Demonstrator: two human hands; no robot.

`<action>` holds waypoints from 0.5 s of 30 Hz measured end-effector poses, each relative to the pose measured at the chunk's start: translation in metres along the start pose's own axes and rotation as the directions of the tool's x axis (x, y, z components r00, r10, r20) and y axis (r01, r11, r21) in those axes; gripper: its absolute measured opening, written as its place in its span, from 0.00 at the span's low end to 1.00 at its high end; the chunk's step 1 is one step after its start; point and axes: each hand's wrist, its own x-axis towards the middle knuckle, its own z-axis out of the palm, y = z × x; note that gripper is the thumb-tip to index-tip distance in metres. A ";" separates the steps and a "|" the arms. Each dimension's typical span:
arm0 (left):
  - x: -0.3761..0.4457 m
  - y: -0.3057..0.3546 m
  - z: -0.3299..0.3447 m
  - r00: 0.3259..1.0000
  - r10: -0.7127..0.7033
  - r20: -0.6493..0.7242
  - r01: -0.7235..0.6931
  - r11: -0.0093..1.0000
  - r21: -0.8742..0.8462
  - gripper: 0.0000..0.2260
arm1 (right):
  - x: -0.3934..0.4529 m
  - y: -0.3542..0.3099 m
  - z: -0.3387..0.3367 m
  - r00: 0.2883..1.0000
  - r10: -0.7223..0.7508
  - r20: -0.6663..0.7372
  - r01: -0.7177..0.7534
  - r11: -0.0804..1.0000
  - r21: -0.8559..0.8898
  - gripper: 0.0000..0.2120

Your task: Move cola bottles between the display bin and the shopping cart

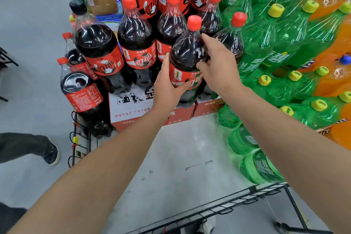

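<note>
Large cola bottle [187,57]: dark liquid, red cap, red label with white lettering, clear plastic with glare. Standing upright at front of display bin [152,114], among other cola bottles. Left hand [167,83] wrapped round label, thumb across front. Right hand [216,64] gripping shoulder from right side. Shopping cart [237,203] rim below, near.

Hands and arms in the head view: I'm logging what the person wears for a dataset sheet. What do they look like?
Both arms are bare from the frame's bottom edge up to the wrists, with no sleeves showing. The left hand and the right hand wear no gloves. No watch, ring, bracelet or other marking shows on either wrist or on the fingers in view.
</note>
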 end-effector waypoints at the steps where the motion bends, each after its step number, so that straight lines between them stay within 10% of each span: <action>1: 0.000 -0.001 0.000 1.000 -0.004 0.000 0.004 1.000 0.001 0.47 | -0.002 0.001 0.001 1.000 0.001 -0.010 0.000 1.000 0.008 0.35; 15: 0.008 -0.004 -0.002 0.999 0.005 0.045 -0.008 0.998 0.062 0.48 | -0.001 0.002 0.007 1.000 0.023 -0.004 -0.023 1.000 0.014 0.41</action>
